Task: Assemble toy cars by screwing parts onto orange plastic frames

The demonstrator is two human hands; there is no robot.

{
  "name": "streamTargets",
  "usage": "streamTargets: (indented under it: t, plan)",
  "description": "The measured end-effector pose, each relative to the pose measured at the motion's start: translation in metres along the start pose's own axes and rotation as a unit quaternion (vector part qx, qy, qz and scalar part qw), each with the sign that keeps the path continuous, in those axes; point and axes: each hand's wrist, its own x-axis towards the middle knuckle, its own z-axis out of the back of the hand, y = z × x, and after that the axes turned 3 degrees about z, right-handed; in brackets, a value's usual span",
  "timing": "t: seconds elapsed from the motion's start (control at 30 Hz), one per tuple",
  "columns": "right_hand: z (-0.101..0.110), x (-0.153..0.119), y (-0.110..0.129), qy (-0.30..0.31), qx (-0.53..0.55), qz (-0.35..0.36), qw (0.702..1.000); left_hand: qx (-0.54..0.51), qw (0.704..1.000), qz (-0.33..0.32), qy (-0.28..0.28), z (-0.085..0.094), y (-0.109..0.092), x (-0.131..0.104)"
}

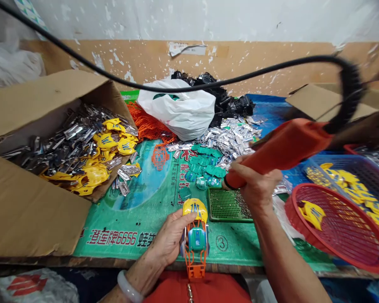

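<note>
My left hand (172, 235) is closed on a toy car (196, 240) at the table's front edge. The car has a yellow front piece, an orange open frame and a teal block in its middle. My right hand (255, 181) grips an electric screwdriver (281, 147) wrapped in red-orange material, its black cord arching overhead. The driver's lower end points down and left, above the far edge of a green perforated tray (224, 204). Small screws (241, 206) lie in the tray's right part. The driver's bit cannot be made out.
Left stands a cardboard box (34, 206) with silvery and yellow parts. Teal pieces (205, 162), silver parts (230, 136), orange frames (145, 122), a white plastic bag (180, 109) and black parts (236, 107) are piled behind. A red basket (344, 235) holds a yellow piece at right.
</note>
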Motion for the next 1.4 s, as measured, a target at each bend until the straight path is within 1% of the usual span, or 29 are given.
streamTargets:
  t: [0.03, 0.1, 0.17, 0.27, 0.4, 0.57, 0.9, 1.17, 1.23, 1.33, 1.4]
  plan:
    - [0.001, 0.000, 0.005, 0.000, 0.021, 0.000, 1.000, -0.005, 1.000, -0.001, -0.004, 0.000, 0.000, 0.001]
    - [0.002, -0.004, 0.019, 0.026, 0.083, -0.003, 0.996, -0.011, 1.000, -0.006, -0.011, 0.000, 0.000, 0.002]
    - [0.004, -0.012, 0.033, 0.080, 0.150, -0.013, 0.985, -0.013, 1.000, -0.011, -0.019, 0.000, 0.000, 0.002]
    - [0.006, -0.027, 0.048, 0.145, 0.197, -0.052, 0.968, -0.024, 1.000, -0.009, -0.018, -0.001, -0.001, 0.002]
    - [0.004, -0.042, 0.050, 0.171, 0.218, -0.077, 0.958, -0.041, 0.999, 0.009, -0.005, -0.002, -0.002, 0.001]
    - [0.000, -0.048, 0.046, 0.178, 0.219, -0.088, 0.955, -0.051, 0.999, 0.016, -0.003, -0.001, -0.002, 0.002]
    - [-0.002, -0.050, 0.041, 0.174, 0.210, -0.111, 0.956, -0.059, 0.998, 0.005, -0.010, 0.000, 0.002, 0.005]
    - [-0.005, -0.044, 0.038, 0.151, 0.188, -0.084, 0.967, -0.040, 0.999, -0.008, -0.022, -0.001, 0.002, 0.003]
    - [-0.003, -0.039, 0.037, 0.129, 0.166, -0.066, 0.975, -0.033, 0.999, -0.008, -0.027, 0.000, 0.002, 0.002]
    - [0.001, -0.024, 0.032, 0.059, 0.106, -0.016, 0.992, -0.019, 0.999, -0.002, -0.038, 0.000, 0.001, 0.000]
    - [0.003, -0.011, 0.026, 0.024, 0.093, 0.006, 0.995, -0.013, 0.999, 0.006, -0.045, 0.000, 0.000, -0.001]
